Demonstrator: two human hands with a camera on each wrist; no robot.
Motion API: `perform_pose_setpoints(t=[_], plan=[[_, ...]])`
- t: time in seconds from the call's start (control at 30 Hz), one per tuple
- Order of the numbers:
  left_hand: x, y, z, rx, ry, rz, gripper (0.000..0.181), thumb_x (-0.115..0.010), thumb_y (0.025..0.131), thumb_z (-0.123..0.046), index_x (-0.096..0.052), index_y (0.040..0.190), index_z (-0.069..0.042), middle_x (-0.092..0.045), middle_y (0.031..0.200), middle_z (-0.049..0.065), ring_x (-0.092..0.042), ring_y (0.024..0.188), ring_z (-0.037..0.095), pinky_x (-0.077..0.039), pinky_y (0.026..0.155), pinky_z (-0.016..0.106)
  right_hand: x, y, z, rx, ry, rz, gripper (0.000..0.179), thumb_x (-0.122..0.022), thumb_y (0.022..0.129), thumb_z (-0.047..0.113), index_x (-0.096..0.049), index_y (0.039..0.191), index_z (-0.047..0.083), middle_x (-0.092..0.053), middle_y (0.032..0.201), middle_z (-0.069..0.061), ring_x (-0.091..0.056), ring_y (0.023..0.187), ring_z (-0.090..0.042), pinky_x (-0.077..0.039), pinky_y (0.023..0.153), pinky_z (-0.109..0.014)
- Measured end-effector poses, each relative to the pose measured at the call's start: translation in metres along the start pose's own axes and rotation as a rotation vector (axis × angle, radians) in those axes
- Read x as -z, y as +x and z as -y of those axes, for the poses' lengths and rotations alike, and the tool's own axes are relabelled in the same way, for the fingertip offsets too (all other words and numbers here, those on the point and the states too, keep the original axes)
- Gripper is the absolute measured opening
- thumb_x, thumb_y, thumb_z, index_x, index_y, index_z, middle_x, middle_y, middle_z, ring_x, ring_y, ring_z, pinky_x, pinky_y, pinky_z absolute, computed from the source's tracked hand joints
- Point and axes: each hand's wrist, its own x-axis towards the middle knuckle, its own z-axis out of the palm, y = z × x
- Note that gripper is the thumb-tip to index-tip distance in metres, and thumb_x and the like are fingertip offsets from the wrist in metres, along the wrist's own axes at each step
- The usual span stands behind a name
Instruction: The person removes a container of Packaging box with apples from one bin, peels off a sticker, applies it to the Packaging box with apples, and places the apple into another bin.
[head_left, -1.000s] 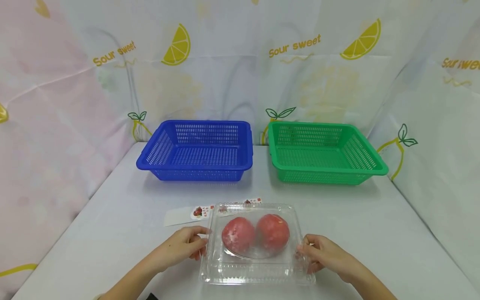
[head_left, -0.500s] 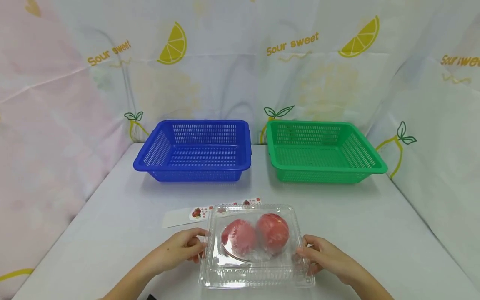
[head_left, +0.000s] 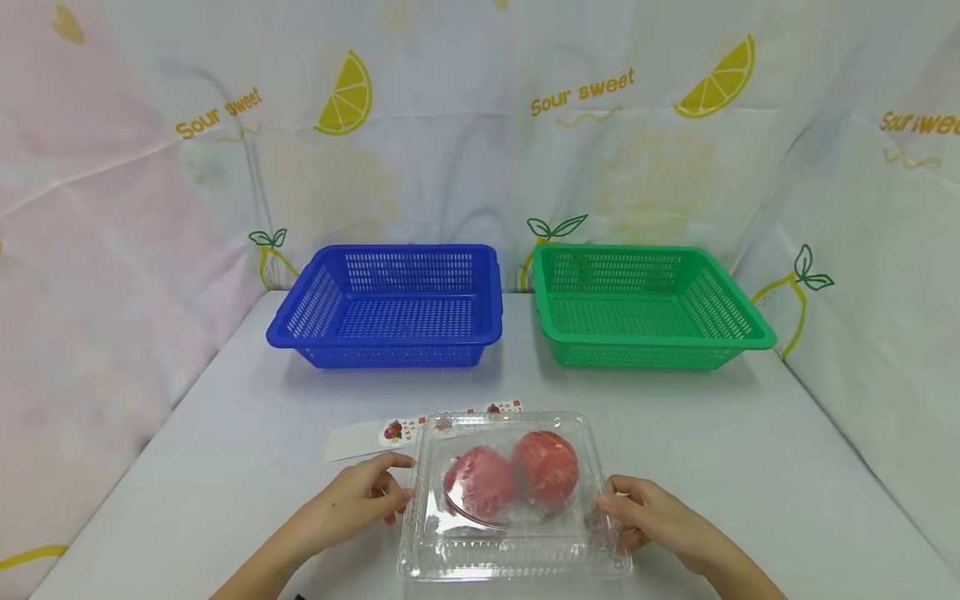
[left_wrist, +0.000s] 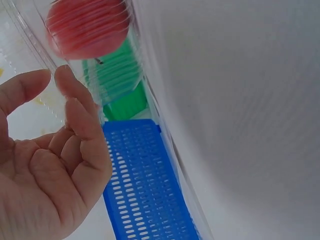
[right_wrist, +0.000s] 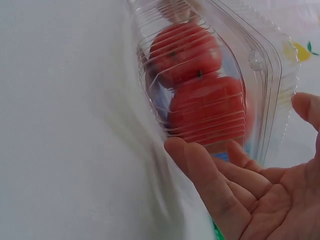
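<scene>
While the left hand (head_left: pixel 357 500) pinches one edge of the clear box (head_left: pixel 510 552), the right hand (head_left: pixel 651 513) seems to grip the other, likely to steady the tomatoes (head_left: pixel 546 471) between them.

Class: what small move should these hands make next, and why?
Perhaps the left hand should reach for the label strip, with the right hand steadying the clear box: it appears closed over the red fruits, and the strip shows beyond.
</scene>
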Motion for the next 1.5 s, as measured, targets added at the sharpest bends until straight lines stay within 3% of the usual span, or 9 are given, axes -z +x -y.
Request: perform_pose_setpoints(t=[0.1,0.27,0.43,0.57,0.77,0.9,1.1,1.27,1.5], plan=[[0.004,-0.002,-0.001,0.007,0.058,-0.054,0.046,-0.062,0.086,-0.025,-0.049,0.121,0.003,-0.059,0.072,0.001,-0.056,0.062,0.012,-0.044,0.057,0.025,0.003,0.0,0.003,0.001,-0.018,-0.026,0.035,-0.037,0.098,0.027,-0.052,0.102,-0.004,-0.059,0.095,-0.009,-0.06,0.086,-0.021,-0.051,0.066,-0.035],[0.018,-0.004,0.0,0.041,0.127,-0.086,0.041,-0.063,0.086,-0.025,-0.053,0.118,0.0,-0.061,0.075,0.0,-0.056,0.068,0.014,-0.043,0.058,0.027,0.009,-0.001,0.011,0.011,-0.114,-0.104,0.036,-0.04,0.098,0.027,-0.053,0.108,-0.005,-0.059,0.1,-0.011,-0.06,0.088,-0.025,-0.052,0.068,-0.037],[0.035,-0.002,0.009,0.058,0.252,-0.158,0.031,-0.063,0.085,-0.02,-0.059,0.111,-0.002,-0.065,0.091,0.003,-0.06,0.087,0.023,-0.048,0.071,0.038,0.013,0.0,0.021,0.032,-0.244,-0.196,0.037,-0.047,0.096,0.028,-0.051,0.113,-0.004,-0.06,0.105,-0.014,-0.061,0.09,-0.026,-0.053,0.067,-0.033],[0.048,0.006,0.022,0.088,0.383,-0.221,0.029,-0.063,0.084,-0.014,-0.059,0.11,-0.001,-0.063,0.102,0.011,-0.057,0.098,0.031,-0.046,0.081,0.047,0.015,0.001,0.027,0.07,-0.33,-0.253,0.037,-0.051,0.094,0.028,-0.051,0.114,-0.003,-0.061,0.106,-0.015,-0.061,0.092,-0.026,-0.052,0.067,-0.029],[0.059,0.016,0.038,0.143,0.518,-0.195,0.041,-0.067,0.081,-0.012,-0.055,0.115,0.007,-0.054,0.115,0.027,-0.048,0.108,0.044,-0.039,0.089,0.053,0.012,0.005,0.034,0.164,-0.515,-0.363,0.035,-0.057,0.091,0.029,-0.053,0.111,0.0,-0.06,0.11,-0.013,-0.062,0.093,-0.025,-0.051,0.065,-0.025],[0.062,0.018,0.044,0.178,0.576,-0.158,0.052,-0.072,0.077,-0.015,-0.051,0.118,0.009,-0.047,0.12,0.031,-0.042,0.11,0.05,-0.035,0.09,0.057,0.01,0.005,0.038,0.161,-0.596,-0.417,0.034,-0.058,0.09,0.03,-0.055,0.111,0.003,-0.06,0.112,-0.012,-0.061,0.092,-0.023,-0.051,0.067,-0.03],[0.058,0.021,0.045,0.204,0.628,-0.17,0.058,-0.074,0.074,-0.017,-0.049,0.122,0.005,-0.052,0.107,0.025,-0.048,0.098,0.04,-0.043,0.08,0.055,0.008,0.005,0.041,0.183,-0.616,-0.44,0.033,-0.058,0.09,0.028,-0.054,0.112,0.004,-0.059,0.114,-0.015,-0.061,0.093,-0.025,-0.052,0.068,-0.037],[0.056,0.024,0.04,0.222,0.652,-0.173,0.053,-0.075,0.074,-0.016,-0.053,0.118,0.002,-0.054,0.099,0.018,-0.048,0.091,0.033,-0.045,0.072,0.05,0.009,0.005,0.039,0.197,-0.637,-0.473,0.029,-0.057,0.091,0.027,-0.055,0.111,0.006,-0.06,0.113,-0.012,-0.062,0.092,-0.021,-0.05,0.072,-0.038],[0.056,0.03,0.037,0.143,0.58,-0.126,0.026,-0.073,0.073,-0.01,-0.061,0.094,-0.001,-0.06,0.084,0.005,-0.054,0.078,0.021,-0.046,0.072,0.042,0.006,0.007,0.034,0.222,-0.638,-0.503,0.023,-0.058,0.09,0.025,-0.055,0.108,0.01,-0.061,0.11,-0.009,-0.062,0.089,-0.017,-0.049,0.07,-0.029]])
